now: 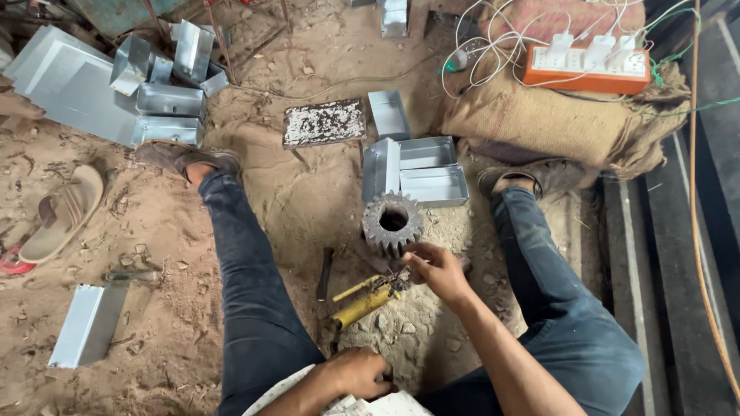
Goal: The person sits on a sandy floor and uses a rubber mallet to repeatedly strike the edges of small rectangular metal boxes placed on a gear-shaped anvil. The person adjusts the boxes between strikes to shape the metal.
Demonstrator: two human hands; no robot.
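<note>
I sit on sandy ground with my legs spread. My right hand [437, 269] reaches forward to the head of a yellow-handled hand tool [364, 300] lying between my legs, its fingers pinched on something small at the tool's tip. Just beyond it stands a big rusty steel gear [392, 222]. My left hand [356, 373] is closed near my lap on a pale object [362, 404] at the frame's bottom edge; what it is stays unclear. A dark metal rod [324, 273] lies left of the tool.
Folded sheet-metal boxes [422, 171] lie behind the gear, more sheet-metal boxes [162, 98] at the far left, and one sheet-metal box [86, 325] at the near left. A sandal [63, 213] lies at left. An orange power strip [587, 66] with chargers rests on a burlap sack [555, 115]. Dark beams [663, 254] run along the right.
</note>
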